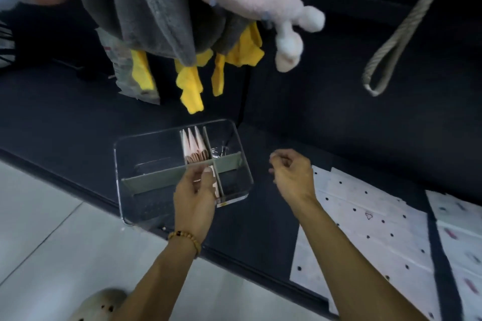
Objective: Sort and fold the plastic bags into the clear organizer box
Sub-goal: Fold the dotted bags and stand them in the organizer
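On the dark surface, near its front edge: the clear organizer box (182, 172) stands, split by grey-green dividers (161, 180) into several compartments.
Done so far: three folded pink bags (195, 145) stand upright, side by side, in the middle compartment at the back.
Step in hand: the left hand (194, 194) grasps one more folded pink bag (215, 184) with curled fingers and holds it at the front part of the box, beside the short divider; it seems to be going into a front compartment.
Right hand: the right hand (290, 173) hovers right of the box with fingers loosely curled, holding nothing.
Left to do: flat white dotted bags (365, 219) lie unfolded to the right, and most compartments look empty.
Judgement: the task seems less than half finished.
Unclear: the back right compartment holds something transparent, too faint to name.
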Available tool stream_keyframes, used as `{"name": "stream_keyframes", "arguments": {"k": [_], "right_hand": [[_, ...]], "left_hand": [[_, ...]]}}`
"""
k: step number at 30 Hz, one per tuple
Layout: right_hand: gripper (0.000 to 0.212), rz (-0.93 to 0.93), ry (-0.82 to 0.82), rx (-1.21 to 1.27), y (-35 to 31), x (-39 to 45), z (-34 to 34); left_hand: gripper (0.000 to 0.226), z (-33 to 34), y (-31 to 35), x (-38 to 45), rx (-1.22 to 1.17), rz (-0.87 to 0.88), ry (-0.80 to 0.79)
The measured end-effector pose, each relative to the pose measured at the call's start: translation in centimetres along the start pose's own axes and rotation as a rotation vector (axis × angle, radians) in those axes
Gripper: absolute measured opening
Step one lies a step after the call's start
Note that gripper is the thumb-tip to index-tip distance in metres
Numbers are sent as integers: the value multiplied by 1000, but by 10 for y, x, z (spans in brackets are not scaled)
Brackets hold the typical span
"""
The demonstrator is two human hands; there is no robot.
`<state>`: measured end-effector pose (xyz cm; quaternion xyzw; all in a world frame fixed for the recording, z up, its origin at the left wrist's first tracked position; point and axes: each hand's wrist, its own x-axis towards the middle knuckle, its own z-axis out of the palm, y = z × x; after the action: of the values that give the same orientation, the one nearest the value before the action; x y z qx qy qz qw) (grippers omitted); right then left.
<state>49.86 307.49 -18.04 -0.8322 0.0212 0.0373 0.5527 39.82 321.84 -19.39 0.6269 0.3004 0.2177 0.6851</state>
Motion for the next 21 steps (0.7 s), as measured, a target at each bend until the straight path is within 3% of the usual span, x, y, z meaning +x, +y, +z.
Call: {"name": "stream_keyframes", "arguments": {"k": [4,7,10,15,18,21], "right_hand": [[16,80,153,-96,53,-39,-76],[22,176,206,-243,101,-77,-135],[34,244,216,-440,148,-112,-185],[50,123,-24,-797,195,-148,-215],[43,29,11,-846,203,-151,-214],[30,-11,79,-822,206,-147,-214]], "left_hand": [[14,38,-27,-60,13,-105,-189],[19,69,-50,-97,151,-73,-371],[31,98,-66,-121,413,104,-592],[56,121,-94,-126,981,542,-1004],[60,119,-106,-118,1098,673,-1058],[46,117,-111,-118,1129,727,-1028]]}}
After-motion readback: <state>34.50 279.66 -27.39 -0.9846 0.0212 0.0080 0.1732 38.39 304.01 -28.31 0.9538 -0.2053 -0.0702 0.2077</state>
